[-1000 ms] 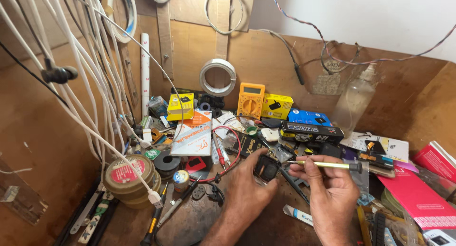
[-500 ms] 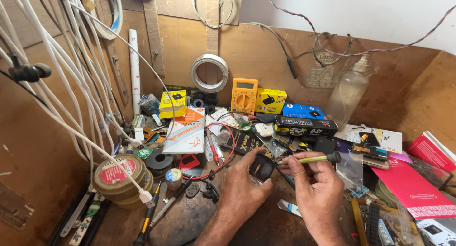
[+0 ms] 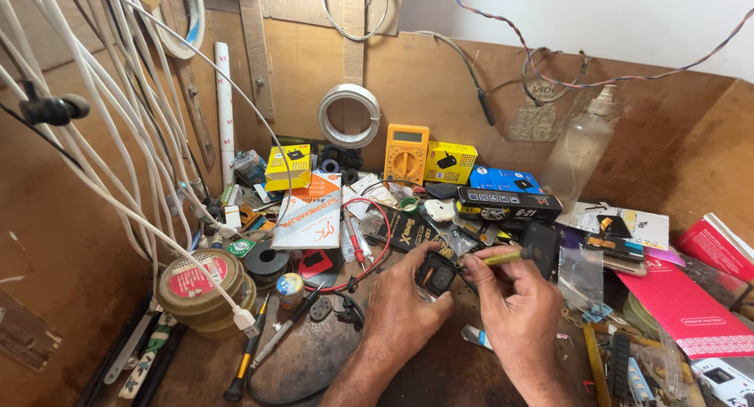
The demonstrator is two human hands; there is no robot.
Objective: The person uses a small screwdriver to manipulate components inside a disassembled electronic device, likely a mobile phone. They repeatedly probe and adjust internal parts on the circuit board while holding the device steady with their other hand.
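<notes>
Left hand [image 3: 404, 305] is gripping a small black device [image 3: 436, 273] at near centre, fingers hiding its lower half; right hand [image 3: 518, 309] is pinching a yellow-handled screwdriver [image 3: 506, 257], its tip hidden.

A single head-worn camera looks steeply down and forward over a cluttered wooden workbench [image 3: 440, 375], close enough that the left hand [image 3: 404, 309] and right hand [image 3: 518, 309] fill the lower centre. The bench's back panel [image 3: 440, 85] closes the view ahead.
</notes>
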